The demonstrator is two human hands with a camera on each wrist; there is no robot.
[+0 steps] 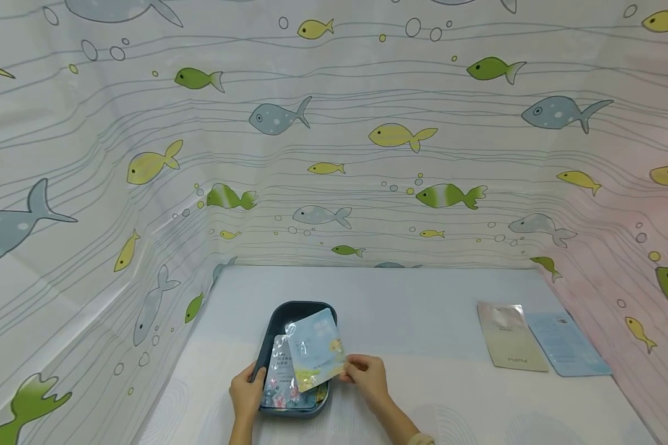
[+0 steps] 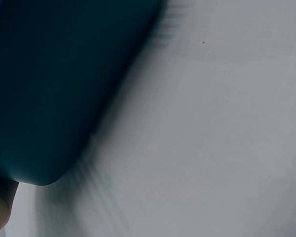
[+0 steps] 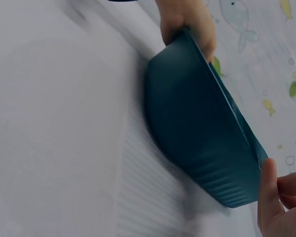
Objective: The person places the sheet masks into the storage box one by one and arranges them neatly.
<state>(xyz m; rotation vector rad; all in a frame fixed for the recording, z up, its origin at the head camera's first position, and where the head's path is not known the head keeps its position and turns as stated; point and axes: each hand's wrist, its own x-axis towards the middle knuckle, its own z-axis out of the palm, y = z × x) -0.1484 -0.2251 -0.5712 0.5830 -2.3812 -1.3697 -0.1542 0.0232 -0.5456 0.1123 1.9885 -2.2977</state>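
Note:
A dark teal plastic basin stands on the white table, with several sheet-mask packets in it. My left hand grips its left rim; in the right wrist view that left hand shows at the far end of the basin. Between thumb and fingers, my right hand pinches the lower right corner of a light blue mask packet, tilted over the basin. Beneath it lies a pale packet with pink flowers, partly covered. The left wrist view shows mostly the basin's side.
On the right of the table lie a beige packet and a blue packet, side by side. A fish-print sheet encloses the table at the back and both sides.

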